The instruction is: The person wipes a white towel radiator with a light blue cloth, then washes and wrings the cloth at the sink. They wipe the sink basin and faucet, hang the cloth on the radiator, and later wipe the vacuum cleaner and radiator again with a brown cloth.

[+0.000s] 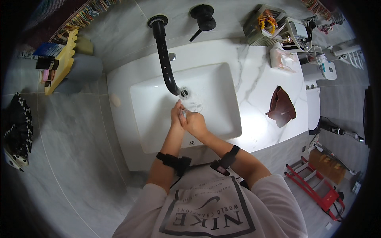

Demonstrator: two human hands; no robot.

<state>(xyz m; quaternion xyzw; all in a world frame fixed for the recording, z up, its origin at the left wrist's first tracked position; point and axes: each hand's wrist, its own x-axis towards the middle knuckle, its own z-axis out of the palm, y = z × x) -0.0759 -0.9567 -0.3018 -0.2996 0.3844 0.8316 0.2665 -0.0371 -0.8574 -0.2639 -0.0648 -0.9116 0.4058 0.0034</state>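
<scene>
Over a white rectangular sink basin (217, 89), my left hand (176, 113) and my right hand (193, 122) are pressed together at the fingers, just below the spout of a black wall-mounted faucet (163, 56). Water runs at the spout and ripples in the basin near the metal drain (184, 93). A small pale or shiny spot shows between the fingers; whether something is held there I cannot tell. The black faucet handle (205, 19) is on the wall to the right of the spout. Black straps with small devices are round both forearms.
On the marble-patterned counter (253, 119) lie a crumpled brown cloth or pouch (281, 107), a tissue pack (284, 59) and an organizer bin (262, 26). An oval pale soap-like piece (115, 100) is left of the basin. A yellow wall rack (61, 65) hangs left; a red step ladder (318, 187) stands lower right.
</scene>
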